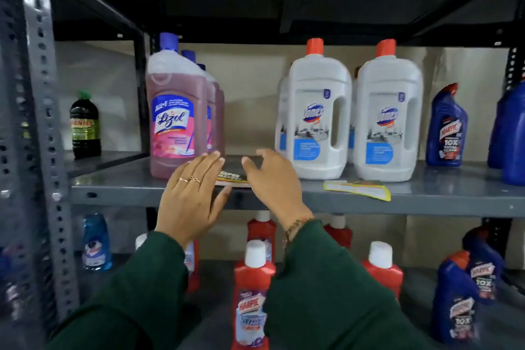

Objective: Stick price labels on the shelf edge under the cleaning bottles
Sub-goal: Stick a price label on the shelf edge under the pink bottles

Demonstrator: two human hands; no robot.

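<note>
Now both hands reach the label sheet at mid-frame.

I see the grey shelf (136, 187) first, then white Domex bottles (318, 122) right of centre and pink Lizol bottles (176, 116) to the left. My left hand (193, 196) and right hand (272, 179) hover with fingers spread, grasping nothing. I'd pinch one corner of the dark label sheet (234, 175). A yellow label (358, 190) lies under the Domex.

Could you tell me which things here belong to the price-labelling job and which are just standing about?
For the job:
- left hand and right hand, both open
- dark label lying between them
- yellow label lying under the Domex bottles
- shelf edge
- Lizol bottles

Just standing about:
- dark green-capped bottle
- red Harpic bottles on the lower shelf
</note>
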